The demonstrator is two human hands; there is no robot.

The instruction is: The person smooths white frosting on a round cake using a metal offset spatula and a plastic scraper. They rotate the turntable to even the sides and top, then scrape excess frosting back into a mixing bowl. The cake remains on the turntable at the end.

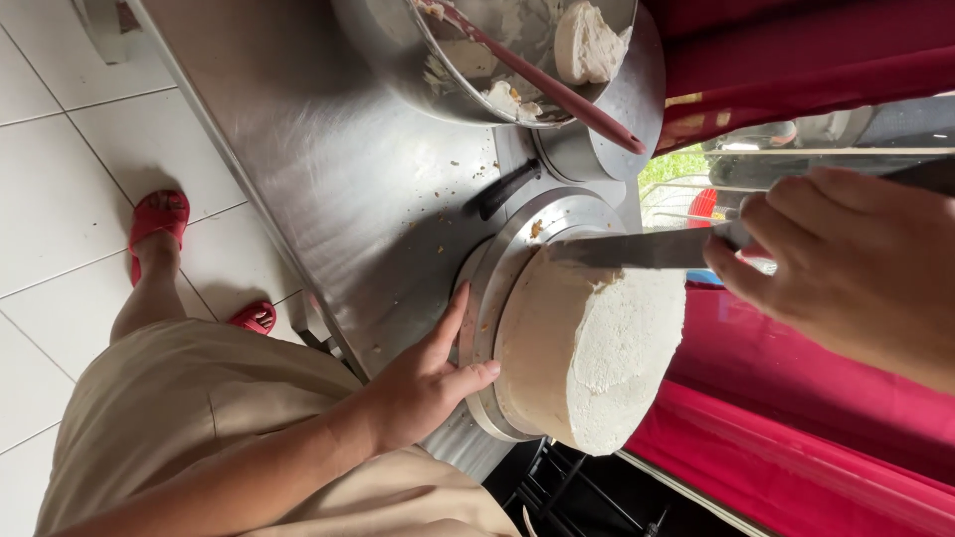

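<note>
A round cake (597,358) coated in white cream sits on a metal turntable (497,268) on a steel counter (328,169). My left hand (423,383) rests against the turntable's rim, fingers spread and thumb touching the edge. My right hand (846,268) grips the handle of a long flat palette knife (637,249). Its blade lies across the upper edge of the cake.
A steel bowl (398,60) with white cream and a pink spatula (557,89) stands further along the counter. A black lever (507,189) lies beside the turntable. Red cloth (796,418) hangs behind the cake. White floor tiles (60,149) and my red sandals (159,214) show beside the counter.
</note>
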